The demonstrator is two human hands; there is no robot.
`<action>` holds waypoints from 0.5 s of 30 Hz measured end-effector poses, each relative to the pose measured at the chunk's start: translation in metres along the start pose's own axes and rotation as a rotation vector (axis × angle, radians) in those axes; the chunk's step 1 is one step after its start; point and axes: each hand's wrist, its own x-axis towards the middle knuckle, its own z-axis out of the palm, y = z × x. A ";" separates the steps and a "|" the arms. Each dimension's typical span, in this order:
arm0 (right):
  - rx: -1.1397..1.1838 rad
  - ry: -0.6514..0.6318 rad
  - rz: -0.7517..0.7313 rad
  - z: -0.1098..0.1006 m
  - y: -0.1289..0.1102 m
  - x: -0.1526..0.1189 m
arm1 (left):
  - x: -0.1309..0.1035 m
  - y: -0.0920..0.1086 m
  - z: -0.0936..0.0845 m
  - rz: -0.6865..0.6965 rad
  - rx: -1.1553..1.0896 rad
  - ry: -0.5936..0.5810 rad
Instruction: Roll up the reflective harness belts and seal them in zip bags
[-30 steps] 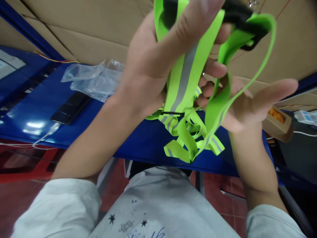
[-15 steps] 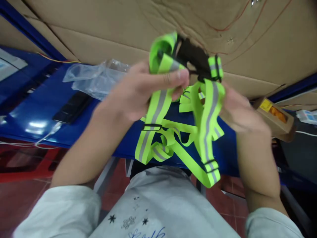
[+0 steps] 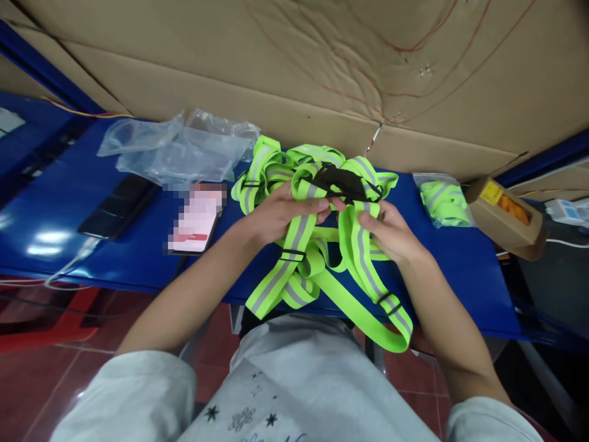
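Note:
Between my hands is a neon-yellow reflective harness [image 3: 301,230] with grey stripes, black sliders and a black piece [image 3: 343,182] at its top. My left hand [image 3: 283,212] is closed round its left strap, thumb on top. On the other side my right hand [image 3: 389,230] pinches the right strap, thumb lying over it. Loose loops of the harness hang toward my lap, past the table's front edge. More neon-yellow straps [image 3: 262,169] lie heaped just behind my hands; where they end and the held harness begins is hard to make out.
On the blue table [image 3: 469,276], crumpled clear plastic bags [image 3: 184,147], a black phone-like device [image 3: 117,209] with a white cable and a lit phone [image 3: 197,218] lie left. To the right are a bagged neon-yellow bundle [image 3: 445,201] and a cardboard box [image 3: 504,215]. A cardboard-covered wall [image 3: 276,73] rises behind.
Both hands have come down with the harness, and its black top piece now sits lower, in front of the heaped straps. The lit phone and bagged bundle have come out from behind my arms.

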 end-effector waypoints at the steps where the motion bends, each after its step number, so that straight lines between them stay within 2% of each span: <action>1: 0.036 -0.007 0.037 0.002 0.002 0.000 | 0.000 -0.004 -0.001 -0.009 -0.015 0.012; 4: 0.151 -0.027 0.105 0.011 0.005 -0.001 | 0.000 -0.016 0.000 -0.012 -0.034 0.070; 7: 0.181 0.090 0.167 0.020 0.009 0.000 | 0.001 -0.026 0.005 0.022 0.072 0.145; 10: 0.114 0.230 0.104 0.028 0.020 0.000 | 0.001 -0.032 0.009 0.064 0.239 0.160; 15: -0.050 0.366 -0.001 0.036 0.039 -0.002 | -0.003 -0.035 0.013 0.164 0.470 0.212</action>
